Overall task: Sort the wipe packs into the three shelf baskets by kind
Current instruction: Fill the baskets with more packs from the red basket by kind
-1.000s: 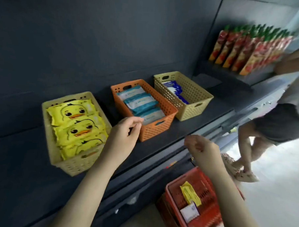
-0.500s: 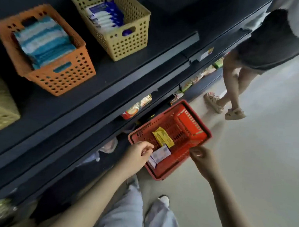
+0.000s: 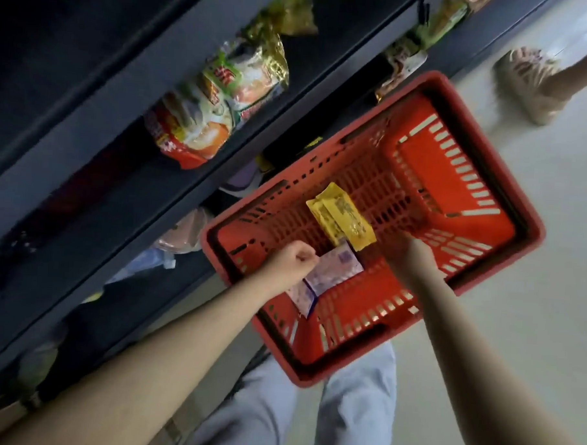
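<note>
Head view: reaching into the red basket (image 3: 416, 160).
My left hand (image 3: 292, 262) grips the white-purple wipe pack (image 3: 334, 268) at its near wall; my right hand (image 3: 406, 254) sits beside the yellow pack (image 3: 341, 221), grip hidden.

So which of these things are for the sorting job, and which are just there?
For the job: yellow pack, purple-and-white pack pinched by the left hand, right hand down inside, red basket holding both packs.
Just there: snack bags on the shelves, another person's sandalled foot.
</note>
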